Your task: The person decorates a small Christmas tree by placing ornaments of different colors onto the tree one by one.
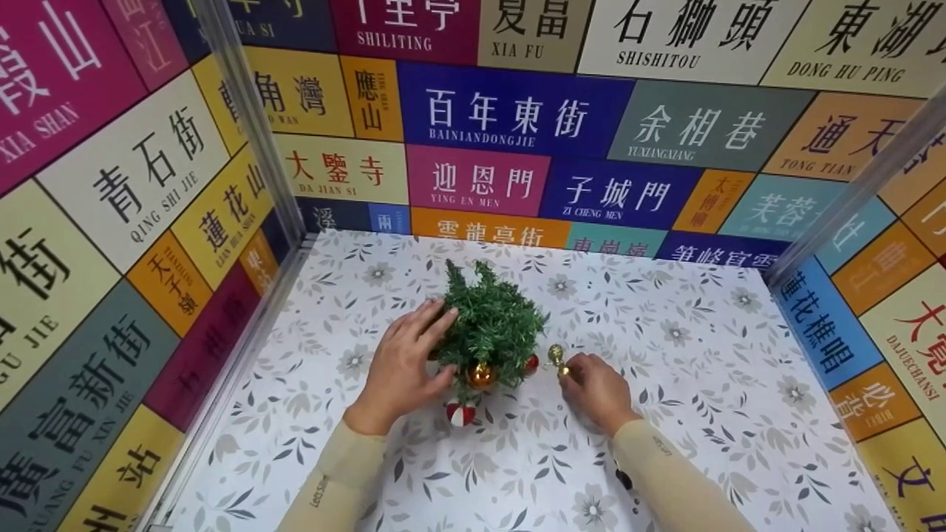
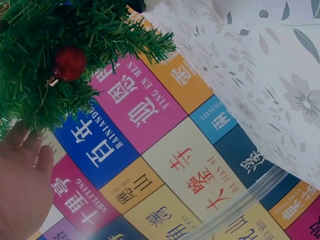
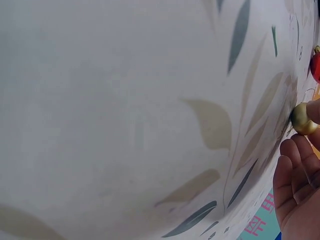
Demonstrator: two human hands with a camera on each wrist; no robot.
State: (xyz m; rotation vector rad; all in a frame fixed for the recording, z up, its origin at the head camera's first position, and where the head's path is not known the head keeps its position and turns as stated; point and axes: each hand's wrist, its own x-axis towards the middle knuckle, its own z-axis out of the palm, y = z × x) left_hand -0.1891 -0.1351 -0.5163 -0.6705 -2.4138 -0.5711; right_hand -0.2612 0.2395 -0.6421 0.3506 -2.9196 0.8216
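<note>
A small green artificial Christmas tree stands on the table, hung with a shiny gold ball and a red ball. Low at its front is a red-and-white ornament. My left hand touches the tree's left side with its fingers spread; in the left wrist view its fingertips meet the branches, below a glittery red ball. Right of the tree, my right hand pinches a gold ball ornament between thumb and fingers. A glittery gold ball shows just beyond those fingertips.
The tabletop is covered in white cloth printed with grey flowers and leaves. Colourful sign-patterned panels rise behind and at both sides, with clear corner strips between them. A small dark object lies by the right forearm.
</note>
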